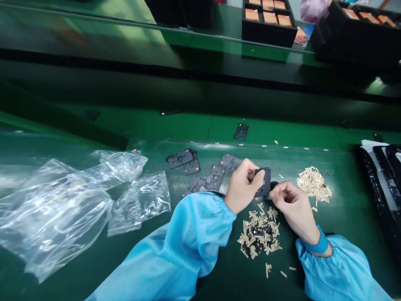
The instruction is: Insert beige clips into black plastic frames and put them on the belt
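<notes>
My left hand [242, 186] pinches a flat black plastic plate [265, 184] with small cutouts, held upright above the bench. At the plate's lower right edge, the fingertips of my right hand [290, 202] are pressed together; whatever they grip is too small to make out. Below both hands lies a heap of short beige strips [261, 234] mixed with small black pieces. Similar black plates [215, 177] lie overlapping to the left of my left hand, partly hidden by it. A second pile of beige strips [313, 184] sits beyond my right hand.
Clear plastic bags [62, 209] spread over the left of the green bench. Stacked black trays [380, 188] stand at the right edge. A raised shelf holds black boxes with orange pieces [269, 31]. One loose black plate [241, 131] lies further back.
</notes>
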The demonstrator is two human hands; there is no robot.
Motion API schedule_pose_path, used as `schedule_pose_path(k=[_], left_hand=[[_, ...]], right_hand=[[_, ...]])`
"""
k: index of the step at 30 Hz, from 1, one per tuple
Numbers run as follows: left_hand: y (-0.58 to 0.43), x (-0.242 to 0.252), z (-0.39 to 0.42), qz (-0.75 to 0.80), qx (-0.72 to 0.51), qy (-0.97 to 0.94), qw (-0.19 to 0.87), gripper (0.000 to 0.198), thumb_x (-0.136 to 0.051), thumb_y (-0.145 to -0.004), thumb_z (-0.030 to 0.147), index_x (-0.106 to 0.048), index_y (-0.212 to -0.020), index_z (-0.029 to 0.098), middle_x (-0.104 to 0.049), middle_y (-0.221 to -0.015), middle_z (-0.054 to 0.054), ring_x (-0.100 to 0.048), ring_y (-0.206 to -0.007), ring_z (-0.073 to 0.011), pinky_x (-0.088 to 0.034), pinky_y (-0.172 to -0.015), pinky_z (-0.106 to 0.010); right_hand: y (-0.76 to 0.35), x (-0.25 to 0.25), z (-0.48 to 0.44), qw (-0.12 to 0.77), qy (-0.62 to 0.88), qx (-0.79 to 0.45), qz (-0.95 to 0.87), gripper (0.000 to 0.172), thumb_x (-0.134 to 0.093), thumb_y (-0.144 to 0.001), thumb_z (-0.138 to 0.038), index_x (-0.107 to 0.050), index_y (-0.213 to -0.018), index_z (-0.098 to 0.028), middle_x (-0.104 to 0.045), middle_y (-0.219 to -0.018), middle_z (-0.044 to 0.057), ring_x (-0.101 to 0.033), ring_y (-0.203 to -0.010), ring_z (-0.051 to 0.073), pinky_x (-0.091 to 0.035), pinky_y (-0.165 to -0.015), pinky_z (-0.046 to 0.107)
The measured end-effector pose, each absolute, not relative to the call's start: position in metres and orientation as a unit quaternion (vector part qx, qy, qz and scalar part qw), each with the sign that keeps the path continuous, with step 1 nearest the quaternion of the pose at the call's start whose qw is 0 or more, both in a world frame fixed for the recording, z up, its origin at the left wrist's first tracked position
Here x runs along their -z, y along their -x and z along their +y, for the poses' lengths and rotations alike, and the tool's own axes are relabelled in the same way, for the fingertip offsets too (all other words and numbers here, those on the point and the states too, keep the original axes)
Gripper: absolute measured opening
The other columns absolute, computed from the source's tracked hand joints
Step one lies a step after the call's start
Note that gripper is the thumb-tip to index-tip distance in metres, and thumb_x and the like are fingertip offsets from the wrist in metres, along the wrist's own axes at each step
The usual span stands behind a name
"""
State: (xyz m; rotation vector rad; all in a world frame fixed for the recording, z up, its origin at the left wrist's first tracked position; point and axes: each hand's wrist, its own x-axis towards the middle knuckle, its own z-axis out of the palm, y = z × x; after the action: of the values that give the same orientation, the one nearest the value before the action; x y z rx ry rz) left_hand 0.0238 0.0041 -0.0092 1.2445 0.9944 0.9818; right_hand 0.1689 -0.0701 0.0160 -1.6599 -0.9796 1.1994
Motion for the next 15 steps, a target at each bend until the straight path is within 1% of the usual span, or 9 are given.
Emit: schedule_pose_path(k=[3, 7, 11, 15], left_hand=[[-0.0242, 0.0082, 0.0041, 0.428, -0.423, -0.522, 0.604, 0.024, -0.063, -0.087, 0.036, -0.045, -0.082, 0.022, -0.046, -0.064, 0.008, -0.044, -0.044, -0.0064, -0.037, -0.038, -0.017], [-0.0240, 0.0050, 0.0029, 0.417, -0.407, -0.494, 0.646, 0.032, -0.067, -0.086, 0.045, -0.046, -0.084, 0.022, -0.048, -0.063, 0.007, -0.046, -0.042, -0.0078, -0.038, -0.032, -0.017], [-0.0230, 0.0019, 0.0015, 0.390, -0.409, -0.472, 0.676, 0.040, -0.067, -0.087, 0.055, -0.046, -0.085, 0.022, -0.052, -0.066, 0.006, -0.051, -0.042, -0.0085, -0.042, -0.032, -0.018], [-0.0223, 0.0008, 0.0012, 0.371, -0.411, -0.469, 0.688, 0.043, -0.066, -0.088, 0.059, -0.046, -0.086, 0.021, -0.055, -0.070, 0.005, -0.053, -0.044, -0.0083, -0.045, -0.035, -0.019]], right_hand=[[-0.1708, -0.0164, -0.0702, 0.415, 0.657, -0.496, -0.387, 0.031, -0.081, -0.073, -0.045, -0.064, -0.073, -0.019, -0.047, -0.056, -0.005, -0.035, -0.052, 0.010, -0.028, -0.049, 0.024], [-0.1752, -0.0171, -0.0701, 0.418, 0.623, -0.554, -0.361, 0.037, -0.083, -0.075, -0.050, -0.062, -0.073, -0.019, -0.047, -0.057, -0.005, -0.034, -0.052, 0.010, -0.026, -0.050, 0.024], [-0.1766, -0.0156, -0.0709, 0.450, 0.579, -0.603, -0.315, 0.038, -0.083, -0.077, -0.049, -0.060, -0.073, -0.019, -0.040, -0.056, -0.008, -0.027, -0.052, 0.008, -0.019, -0.049, 0.025], [-0.1752, -0.0144, -0.0710, 0.469, 0.555, -0.628, -0.278, 0.039, -0.084, -0.077, -0.049, -0.058, -0.072, -0.019, -0.033, -0.053, -0.010, -0.022, -0.051, 0.008, -0.015, -0.048, 0.025]])
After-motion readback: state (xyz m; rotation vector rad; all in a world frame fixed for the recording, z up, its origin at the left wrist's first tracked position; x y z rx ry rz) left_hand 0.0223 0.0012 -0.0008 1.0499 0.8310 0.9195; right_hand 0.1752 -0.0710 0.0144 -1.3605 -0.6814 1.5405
